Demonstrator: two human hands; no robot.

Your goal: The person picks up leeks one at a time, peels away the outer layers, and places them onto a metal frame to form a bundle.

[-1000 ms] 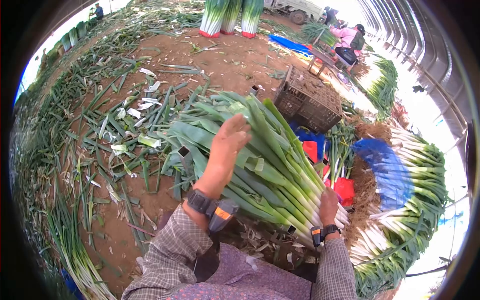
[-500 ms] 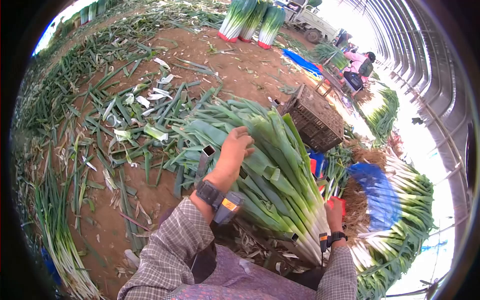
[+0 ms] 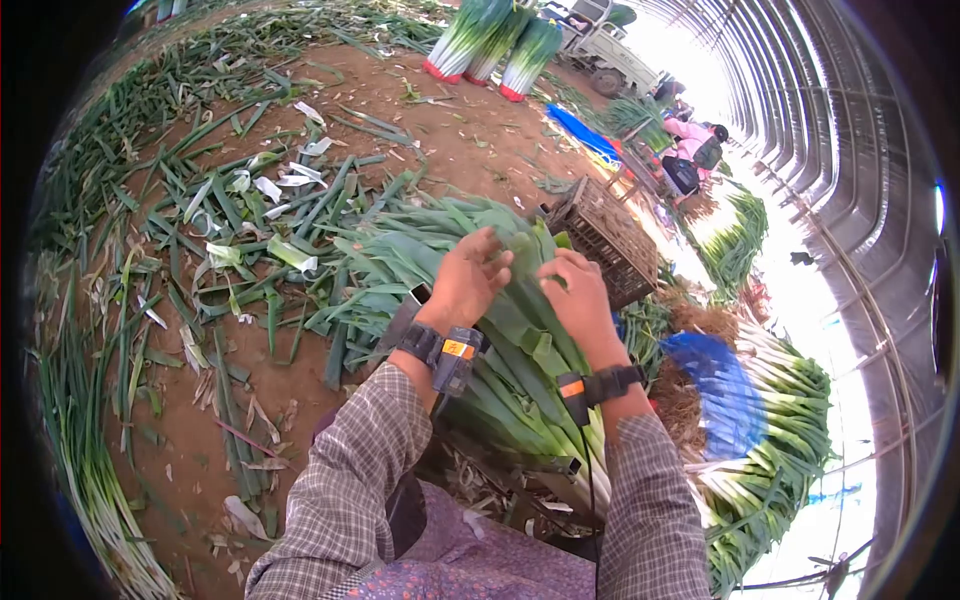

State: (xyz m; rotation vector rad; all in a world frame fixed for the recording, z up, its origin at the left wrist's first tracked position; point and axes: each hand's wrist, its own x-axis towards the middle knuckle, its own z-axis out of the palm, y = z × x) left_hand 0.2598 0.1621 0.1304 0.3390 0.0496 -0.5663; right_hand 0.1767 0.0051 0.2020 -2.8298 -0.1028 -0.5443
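A big bundle of leeks (image 3: pixel 540 360) lies in front of me on a low metal frame (image 3: pixel 570 466), leaves pointing away and white ends toward my right side. Over the leaves on the left is my left hand (image 3: pixel 472 282), fingers apart and bent, apparently touching the leaf tops. My right hand (image 3: pixel 580 305) is at the right side of the leaves, with thumb and fingers apart. Between the two hands some leaf tips look blurred. Neither hand clearly grips anything. My right forearm covers part of the white ends.
A brown plastic crate (image 3: pixel 605 240) stands just beyond the bundle. More leeks (image 3: pixel 775 400) are piled at the right, partly under blue netting (image 3: pixel 715 385). Loose leeks (image 3: pixel 95 470) and cut leaves litter the soil at left. Wrapped bundles (image 3: pixel 480 45), a truck (image 3: pixel 610 60) and a person (image 3: pixel 690 145) are farther off.
My right hand has left the white ends and a red item there, moving up and left to the leaves. My left hand stays over the leaves, and the view has shifted slightly.
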